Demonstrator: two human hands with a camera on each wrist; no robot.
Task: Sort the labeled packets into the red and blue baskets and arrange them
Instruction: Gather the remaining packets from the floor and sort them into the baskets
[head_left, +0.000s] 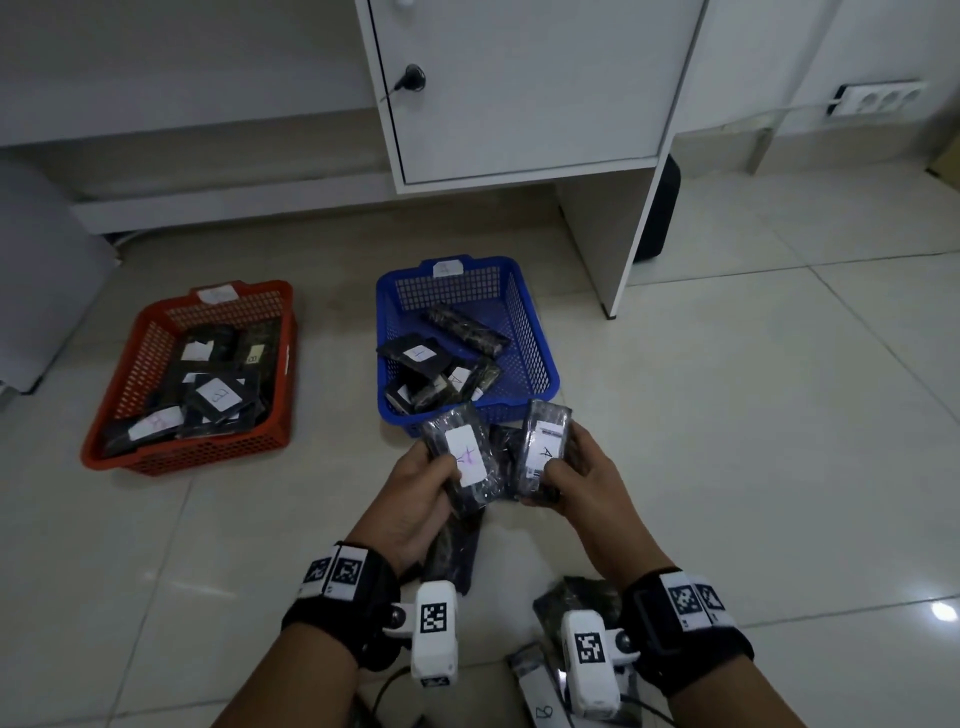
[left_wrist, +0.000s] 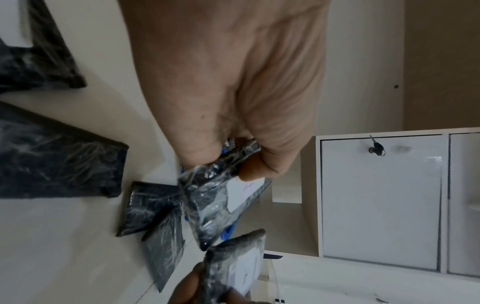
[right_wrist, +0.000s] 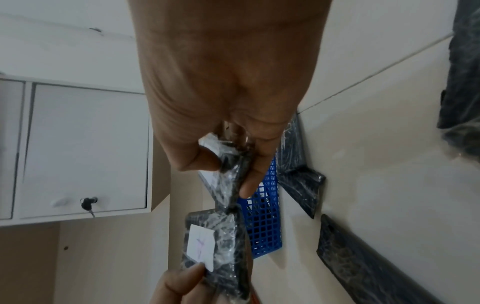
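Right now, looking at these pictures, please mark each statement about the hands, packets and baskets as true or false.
1. Each hand holds one packet. True: the left hand grips a labeled packet, and the right hand grips another packet.
2. The blue basket is empty. False: the blue basket already holds several packets.
3. The red basket stands left of the blue one. True: the red basket is on the left.
4. The baskets stand on a table. False: both rest on the tiled floor.
5. No packets remain on the floor. False: loose packets lie near the wrists.
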